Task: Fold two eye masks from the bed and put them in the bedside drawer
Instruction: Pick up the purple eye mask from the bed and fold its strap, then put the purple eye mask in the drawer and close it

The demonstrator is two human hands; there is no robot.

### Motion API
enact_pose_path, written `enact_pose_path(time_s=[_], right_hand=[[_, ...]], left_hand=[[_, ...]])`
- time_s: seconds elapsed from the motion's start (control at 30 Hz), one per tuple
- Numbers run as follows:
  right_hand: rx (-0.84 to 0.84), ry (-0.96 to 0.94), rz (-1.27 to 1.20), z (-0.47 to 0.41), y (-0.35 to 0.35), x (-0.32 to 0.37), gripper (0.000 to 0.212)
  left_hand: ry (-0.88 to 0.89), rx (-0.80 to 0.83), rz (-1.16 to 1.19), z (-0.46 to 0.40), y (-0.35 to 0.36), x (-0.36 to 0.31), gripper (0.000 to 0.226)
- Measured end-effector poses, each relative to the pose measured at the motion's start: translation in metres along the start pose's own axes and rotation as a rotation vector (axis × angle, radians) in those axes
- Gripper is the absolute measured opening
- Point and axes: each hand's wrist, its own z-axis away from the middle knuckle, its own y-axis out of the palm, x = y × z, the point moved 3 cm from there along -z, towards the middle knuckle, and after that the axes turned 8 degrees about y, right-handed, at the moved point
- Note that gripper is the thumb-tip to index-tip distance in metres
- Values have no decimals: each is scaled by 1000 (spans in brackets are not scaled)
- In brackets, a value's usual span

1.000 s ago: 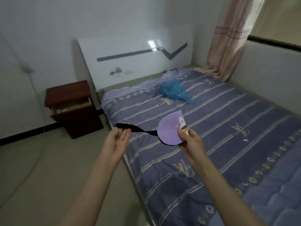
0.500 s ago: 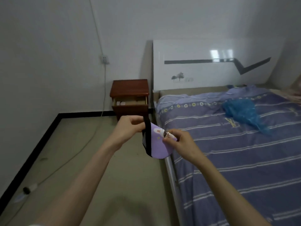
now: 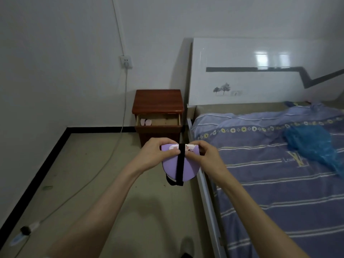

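Observation:
A purple eye mask (image 3: 189, 169), folded in half with its black strap wrapped down across it, hangs in front of me above the floor beside the bed. My left hand (image 3: 155, 153) pinches its top left corner and my right hand (image 3: 203, 153) pinches its top right. Straight ahead stands the red-brown bedside table (image 3: 158, 101) with its drawer (image 3: 158, 121) pulled open. A pale pink eye mask (image 3: 146, 122) lies in the drawer's left part.
The bed (image 3: 270, 183) with a purple striped cover fills the right side, its white frame edge just right of my hands. A blue plastic bag (image 3: 314, 144) lies on it. A white cable (image 3: 119, 138) runs from a wall socket across the floor at left.
I have come closer to the bedside table. The strap is now wrapped over the front of the folded mask, and both hands hold its top edge together.

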Motion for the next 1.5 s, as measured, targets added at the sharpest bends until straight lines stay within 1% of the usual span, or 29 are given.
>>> enact_pose_path(time_s=[0.07, 0.13, 0.17, 0.23, 0.33, 0.43, 0.5, 0.6, 0.7, 0.77, 0.83, 0.9, 0.93, 1.0, 1.07, 1.2, 1.3, 1.37, 1.43, 1.5], right_hand=[[34, 56, -91, -35, 2, -8, 35], [174, 184, -191, -71, 6, -20, 56], [245, 242, -225, -90, 8, -25, 58], [298, 318, -258, -130, 8, -32, 49], [218, 394, -319, -190, -1, -35, 29], [147, 411, -333, -248, -10, -34, 8], [116, 446, -366, -281, -10, -37, 7], [108, 503, -392, -327, -4, -47, 9], [95, 577, -417, -377, 6, -64, 8], [72, 640, -461, -415, 15, -80, 7], [49, 717, -510, -451, 28, -100, 5], [17, 795, -541, -487, 43, -123, 8], [-3, 833, -544, -505, 52, -136, 13], [-36, 910, -522, -540, 71, -162, 25], [-60, 974, -502, -574, 91, -188, 27], [-107, 1050, -463, -638, 120, -238, 21], [-159, 1121, -456, -669, 134, -272, 4], [-191, 1127, -412, -689, 140, -299, 4], [-202, 1123, -362, -705, 145, -319, 8], [-201, 1119, -303, -716, 148, -334, 11]], left_hand=[[-49, -125, 90, -29, -7, 18, 6], [-137, -276, 294, -60, -13, 40, 9], [-187, -325, 383, -76, -14, 50, 12], [-279, -360, 522, -108, -16, 69, 19], [-408, -372, 686, -155, -19, 95, 27], [-460, -377, 726, -197, -25, 122, 30], [-486, -391, 719, -221, -30, 140, 29], [-489, -393, 718, -255, -38, 169, 21], [-501, -401, 701, -283, -49, 208, 30], [-563, -414, 722, -297, -57, 246, 28], [-651, -432, 799, -311, -63, 291, 26], [-737, -447, 836, -325, -71, 338, 35], [-780, -454, 860, -333, -74, 362, 39], [-883, -479, 947, -347, -81, 408, 45], [-957, -506, 1004, -362, -86, 452, 49], [-1093, -563, 1107, -388, -86, 523, 57], [-1194, -593, 1197, -397, -75, 558, 65], [-1211, -579, 1189, -404, -63, 578, 61], [-1220, -580, 1177, -410, -52, 592, 49], [-1223, -652, 1243, -414, -45, 600, 52]])
